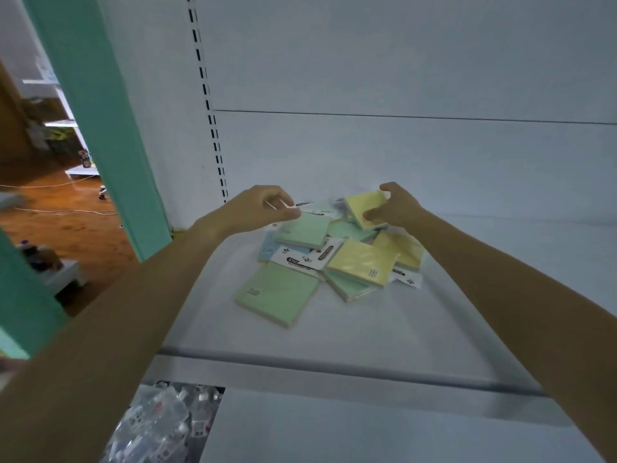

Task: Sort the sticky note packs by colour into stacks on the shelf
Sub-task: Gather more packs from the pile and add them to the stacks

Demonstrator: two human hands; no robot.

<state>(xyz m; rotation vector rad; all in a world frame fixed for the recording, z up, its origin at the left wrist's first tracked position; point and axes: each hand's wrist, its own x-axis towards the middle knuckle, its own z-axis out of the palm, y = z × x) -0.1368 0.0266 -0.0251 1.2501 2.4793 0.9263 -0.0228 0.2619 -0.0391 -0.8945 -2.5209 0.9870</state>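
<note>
A loose pile of sticky note packs lies on the white shelf (367, 329): green packs (277, 294), yellow packs (362, 262) and a blue pack (267, 249), some with white label flaps. My left hand (257, 207) pinches the white label flap of a green pack (305, 230) at the pile's back left. My right hand (395, 205) grips a tilted yellow pack (365, 207) at the back of the pile, thumb on its near edge and fingers behind it.
The shelf's white back wall carries a slotted upright (213, 128). A teal post (100, 111) stands to the left, with a wooden floor and cables beyond it. Below the shelf's front edge lies a heap of clear plastic packets (160, 426).
</note>
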